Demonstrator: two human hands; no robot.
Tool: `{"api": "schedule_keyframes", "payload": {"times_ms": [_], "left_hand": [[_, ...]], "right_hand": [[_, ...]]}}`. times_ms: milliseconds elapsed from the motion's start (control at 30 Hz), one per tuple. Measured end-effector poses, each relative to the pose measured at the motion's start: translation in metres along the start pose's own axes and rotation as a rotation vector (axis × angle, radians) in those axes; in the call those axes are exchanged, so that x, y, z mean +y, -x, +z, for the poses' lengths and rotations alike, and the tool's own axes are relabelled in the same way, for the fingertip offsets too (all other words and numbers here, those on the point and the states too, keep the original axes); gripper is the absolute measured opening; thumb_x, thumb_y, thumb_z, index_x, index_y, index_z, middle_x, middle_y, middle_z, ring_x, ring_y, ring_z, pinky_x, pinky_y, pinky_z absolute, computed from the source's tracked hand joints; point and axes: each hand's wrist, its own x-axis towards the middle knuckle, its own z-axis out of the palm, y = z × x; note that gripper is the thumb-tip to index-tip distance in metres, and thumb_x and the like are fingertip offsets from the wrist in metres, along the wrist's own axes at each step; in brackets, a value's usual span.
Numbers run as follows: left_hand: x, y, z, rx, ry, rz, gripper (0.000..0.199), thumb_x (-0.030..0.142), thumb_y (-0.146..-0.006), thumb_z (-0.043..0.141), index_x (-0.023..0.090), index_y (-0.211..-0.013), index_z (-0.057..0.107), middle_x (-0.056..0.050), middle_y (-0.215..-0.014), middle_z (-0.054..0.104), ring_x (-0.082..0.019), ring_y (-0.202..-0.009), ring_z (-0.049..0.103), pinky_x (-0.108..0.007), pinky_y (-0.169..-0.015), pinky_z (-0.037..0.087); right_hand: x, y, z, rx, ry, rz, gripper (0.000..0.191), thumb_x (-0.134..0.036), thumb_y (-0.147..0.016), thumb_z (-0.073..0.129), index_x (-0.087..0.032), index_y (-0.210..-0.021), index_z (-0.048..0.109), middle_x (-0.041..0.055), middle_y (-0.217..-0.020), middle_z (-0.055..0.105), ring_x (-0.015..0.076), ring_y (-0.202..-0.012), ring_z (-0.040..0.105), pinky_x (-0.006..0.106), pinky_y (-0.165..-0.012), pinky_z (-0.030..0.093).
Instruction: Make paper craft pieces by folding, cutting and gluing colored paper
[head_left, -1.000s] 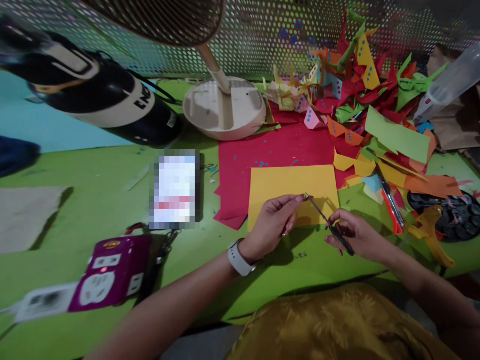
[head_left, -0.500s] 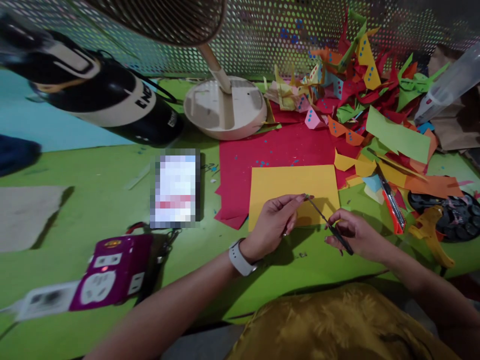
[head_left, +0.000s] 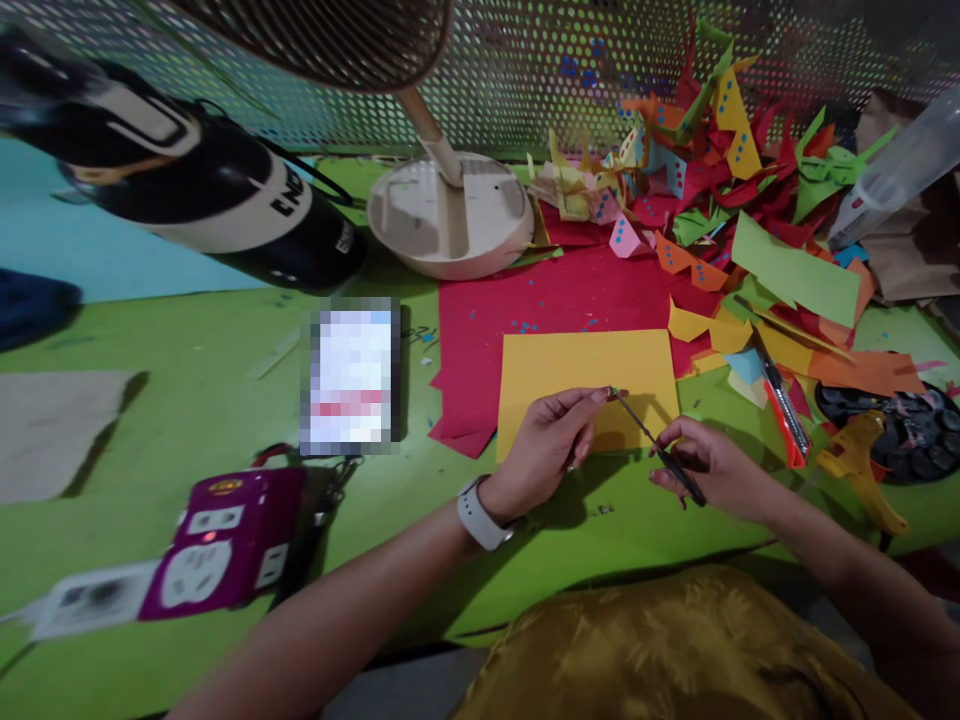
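Scissors [head_left: 675,470] — in right fingers [head_left: 682,430], tips [head_left: 621,400] at left fingertips [head_left: 598,397]

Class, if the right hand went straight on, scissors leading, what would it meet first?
Likely the left hand, at its fingertips; the scissors end beside them, though depth is unclear.

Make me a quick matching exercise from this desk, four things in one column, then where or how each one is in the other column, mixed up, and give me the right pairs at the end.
Things:
1. Scissors
2. Watch
3. Yellow sheet
4. Phone

Places and states:
A. Partly covering the red paper
B. Lying on the table with its screen lit
C. Held in the right hand
D. Around the wrist of the left hand

Right pairs: 1-C, 2-D, 3-A, 4-B
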Motion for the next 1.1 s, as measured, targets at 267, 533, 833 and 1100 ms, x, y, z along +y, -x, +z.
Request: {"api": "schedule_keyframes", "payload": {"times_ms": [267,533,833,1100], "left_hand": [[0.0024,-0.0004,-0.0019,0.039,-0.048,-0.014,0.034,0.047,-0.070,0.076,0.015,-0.080,0.071,0.008,-0.036,0.046,-0.005,-0.031,0.033,-0.019,-0.035,0.020],[0.0014,-0.0020,-0.0047,0.019,-0.086,-0.007,0.031,0.043,-0.073,0.074,0.014,-0.084,0.073,0.008,-0.037,0.046,-0.005,-0.032,0.034,-0.019,-0.036,0.023],[0.0014,-0.0028,-0.0041,0.026,-0.088,-0.006,0.023,0.038,-0.075,0.072,0.016,-0.080,0.071,0.008,-0.037,0.045,-0.005,-0.032,0.034,-0.019,-0.035,0.022],[0.0022,-0.0019,-0.0045,0.024,-0.115,0.003,0.026,0.041,-0.076,0.072,0.016,-0.082,0.072,0.008,-0.039,0.046,-0.005,-0.033,0.034,-0.020,-0.036,0.022]], "right_hand": [[-0.0041,0.0009,0.0001,0.009,-0.030,0.006,0.050,-0.049,-0.064,0.084,-0.023,-0.086,0.047,-0.0104,-0.056,0.046,0.0082,-0.051,0.044,0.023,-0.049,0.042],[-0.0041,0.0006,-0.0003,0.025,-0.046,0.016,0.050,-0.046,-0.063,0.085,-0.023,-0.087,0.048,-0.0101,-0.056,0.047,0.0078,-0.051,0.045,0.023,-0.048,0.042],[-0.0005,-0.0007,-0.0016,0.022,-0.051,0.004,0.050,-0.046,-0.063,0.085,-0.023,-0.085,0.046,-0.0098,-0.057,0.048,0.0084,-0.051,0.047,0.024,-0.048,0.042],[-0.0004,0.0001,-0.0017,0.029,-0.049,0.011,0.048,-0.044,-0.064,0.085,-0.023,-0.087,0.048,-0.0093,-0.057,0.049,0.0090,-0.051,0.048,0.025,-0.048,0.042]]}}
